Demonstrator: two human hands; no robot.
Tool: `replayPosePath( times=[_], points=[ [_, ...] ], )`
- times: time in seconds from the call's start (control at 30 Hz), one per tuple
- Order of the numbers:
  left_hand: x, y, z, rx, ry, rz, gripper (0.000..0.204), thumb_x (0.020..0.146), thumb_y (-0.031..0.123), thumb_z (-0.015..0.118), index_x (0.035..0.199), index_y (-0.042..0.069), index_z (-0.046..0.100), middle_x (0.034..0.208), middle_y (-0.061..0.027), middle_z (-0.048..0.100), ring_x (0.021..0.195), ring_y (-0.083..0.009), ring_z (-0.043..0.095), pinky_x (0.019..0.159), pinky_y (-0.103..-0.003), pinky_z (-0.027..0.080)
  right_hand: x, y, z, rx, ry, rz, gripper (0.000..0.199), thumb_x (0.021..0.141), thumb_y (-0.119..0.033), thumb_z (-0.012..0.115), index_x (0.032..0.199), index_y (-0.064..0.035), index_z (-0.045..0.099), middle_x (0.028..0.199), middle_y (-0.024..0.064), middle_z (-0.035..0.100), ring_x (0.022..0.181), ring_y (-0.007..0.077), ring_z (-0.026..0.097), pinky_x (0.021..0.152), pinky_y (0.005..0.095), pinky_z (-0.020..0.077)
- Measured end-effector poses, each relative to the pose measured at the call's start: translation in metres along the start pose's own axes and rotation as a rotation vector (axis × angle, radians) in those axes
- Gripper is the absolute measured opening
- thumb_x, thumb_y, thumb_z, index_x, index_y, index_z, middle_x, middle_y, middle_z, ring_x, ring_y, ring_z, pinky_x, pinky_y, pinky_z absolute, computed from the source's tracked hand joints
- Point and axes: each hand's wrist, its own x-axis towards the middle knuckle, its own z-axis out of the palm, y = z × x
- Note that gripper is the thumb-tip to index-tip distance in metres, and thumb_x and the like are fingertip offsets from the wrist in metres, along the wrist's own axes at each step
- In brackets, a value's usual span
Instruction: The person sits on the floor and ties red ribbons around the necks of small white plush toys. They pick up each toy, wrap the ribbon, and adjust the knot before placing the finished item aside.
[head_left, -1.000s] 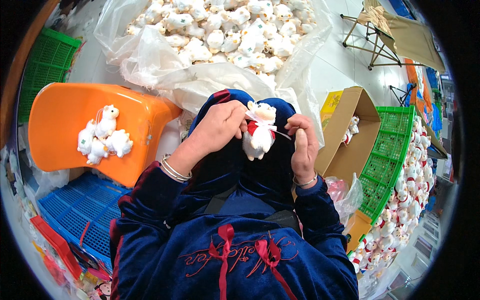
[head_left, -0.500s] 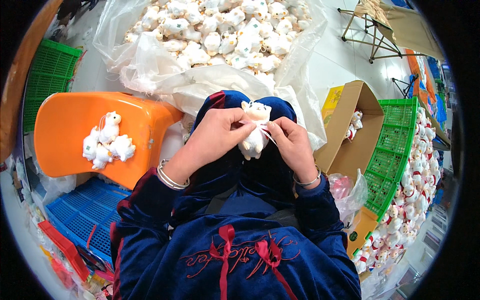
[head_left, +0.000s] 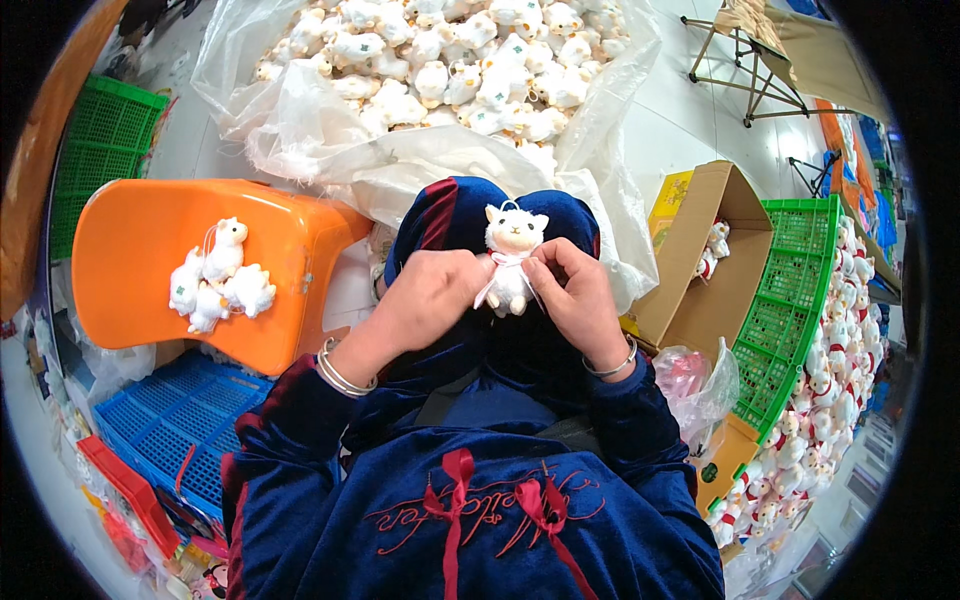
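Note:
A small white plush alpaca [head_left: 512, 240] stands upright above my knees, facing me. My left hand [head_left: 432, 300] and my right hand [head_left: 572, 298] both pinch a pale pink ribbon [head_left: 498, 275] at its neck, one from each side. Both wrists carry silver bangles. My dark blue velvet sleeves come up from the lower edge, and my lap lies under the toy.
An orange plastic stool [head_left: 160, 265] at my left bears three white plush alpacas [head_left: 215, 280]. A clear plastic bag [head_left: 300, 130] ahead is heaped with several more. An open cardboard box [head_left: 715, 260] and a green crate [head_left: 790, 320] of plush toys stand at my right; a blue crate [head_left: 170, 430] lies lower left.
The toy has been turned upright to face me. My right hand has come in from the side, and both hands now pinch the ribbon at its neck.

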Motion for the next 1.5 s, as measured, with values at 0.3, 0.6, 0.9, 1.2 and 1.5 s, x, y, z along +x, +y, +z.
replayPosePath(
  times=[0.3, 0.6, 0.9, 1.2, 1.5],
  points=[
    [0.023, 0.005, -0.002, 0.044, 0.027, -0.305, 0.033, 0.094, 0.029, 0.072, 0.089, -0.003, 0.070, 0.074, -0.0064, 0.068, 0.067, -0.0096, 0.061, 0.063, -0.027, 0.050, -0.001, 0.000, 0.005, -0.049, 0.018, -0.078, 0.016, 0.095, -0.012, 0.071, 0.093, 0.0012, 0.063, 0.075, 0.0083, 0.062, 0.066, 0.0132, 0.057, 0.062, 0.0289, 0.0476],
    [0.013, 0.016, 0.012, 0.162, 0.220, 0.006, 0.011, 0.095, 0.007, 0.067, 0.093, -0.001, 0.059, 0.079, -0.0029, 0.065, 0.073, -0.0083, 0.065, 0.064, -0.028, 0.053, 0.000, 0.006, 0.010, -0.056, 0.024, -0.140, 0.015, 0.095, -0.011, 0.071, 0.095, 0.0010, 0.063, 0.079, 0.0098, 0.063, 0.065, 0.0159, 0.059, 0.061, 0.0300, 0.0479],
    [0.023, 0.010, 0.000, -0.081, 0.107, -0.361, 0.033, 0.100, 0.026, 0.064, 0.086, -0.003, 0.070, 0.071, -0.0044, 0.067, 0.066, -0.0069, 0.060, 0.062, -0.026, 0.049, -0.001, 0.001, 0.009, -0.081, -0.004, -0.149, 0.015, 0.095, -0.012, 0.071, 0.094, 0.0006, 0.062, 0.078, 0.0098, 0.062, 0.064, 0.0168, 0.058, 0.061, 0.0309, 0.0476],
    [0.017, 0.002, -0.008, -0.242, -0.017, -0.312, 0.019, 0.093, 0.016, 0.074, 0.098, -0.001, 0.069, 0.083, -0.0006, 0.068, 0.074, -0.0052, 0.060, 0.068, -0.022, 0.051, -0.002, 0.003, 0.008, -0.089, -0.008, -0.170, 0.016, 0.094, -0.012, 0.071, 0.094, 0.0008, 0.062, 0.078, 0.0104, 0.062, 0.065, 0.0178, 0.058, 0.061, 0.0308, 0.0478],
    [0.011, 0.003, 0.013, -0.127, 0.144, -0.238, 0.017, 0.092, 0.014, 0.074, 0.097, -0.001, 0.069, 0.083, -0.0004, 0.068, 0.073, -0.0038, 0.060, 0.067, -0.021, 0.051, -0.003, 0.008, 0.008, -0.075, -0.001, -0.175, 0.015, 0.094, -0.011, 0.071, 0.094, 0.0009, 0.062, 0.079, 0.0108, 0.062, 0.065, 0.0179, 0.059, 0.061, 0.0309, 0.0478]
  ],
)
